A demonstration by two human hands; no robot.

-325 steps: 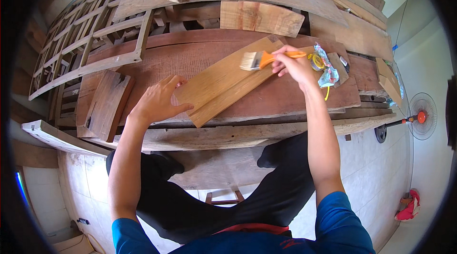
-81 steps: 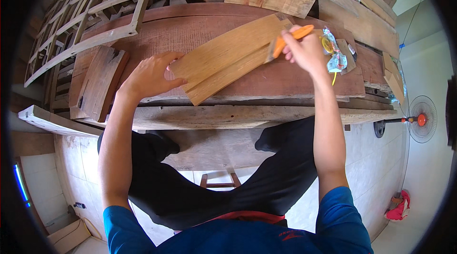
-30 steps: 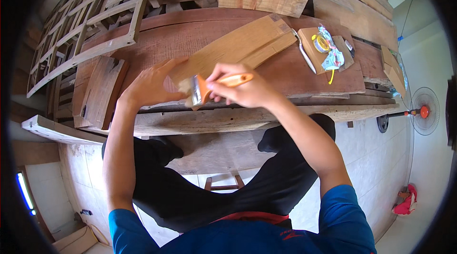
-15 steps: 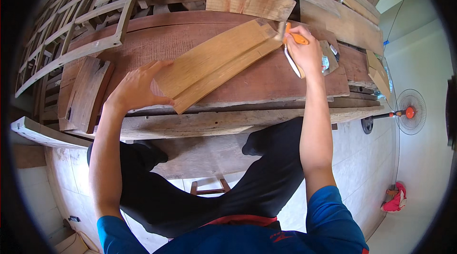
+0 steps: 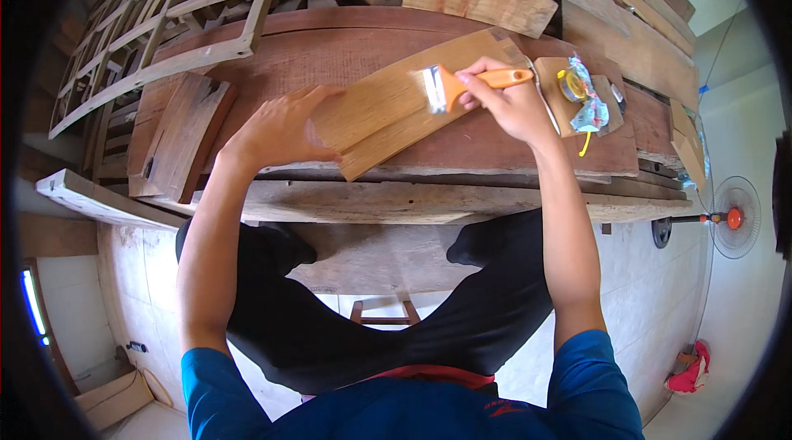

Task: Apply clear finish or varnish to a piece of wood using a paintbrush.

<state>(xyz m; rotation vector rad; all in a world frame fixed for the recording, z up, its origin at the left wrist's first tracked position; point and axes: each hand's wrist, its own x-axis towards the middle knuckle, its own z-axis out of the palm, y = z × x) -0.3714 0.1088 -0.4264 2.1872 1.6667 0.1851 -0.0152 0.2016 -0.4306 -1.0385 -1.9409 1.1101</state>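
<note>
A light-brown wooden board (image 5: 396, 106) with a groove along its length lies slantwise on the reddish-brown bench top. My left hand (image 5: 285, 128) is closed around its near left end, fingers on the far edge and thumb toward the near one. In my right hand (image 5: 511, 101) is a flat paintbrush (image 5: 452, 88) with an orange handle, gripped between thumb and fingers. Its pale bristles are over the middle of the board; whether they touch the wood I cannot tell.
Right of my right hand, a small wood block (image 5: 554, 95) carries a yellow-rimmed round container (image 5: 571, 85) and a crumpled light-blue wrapper (image 5: 591, 106). A dark wood piece (image 5: 186, 136) lies at left, below a slatted frame (image 5: 190, 56). A fan (image 5: 734, 220) stands far right.
The paintbrush in my right hand has come from the board's far right end to its middle, its handle now pointing right. My left hand keeps hold of the near end.
</note>
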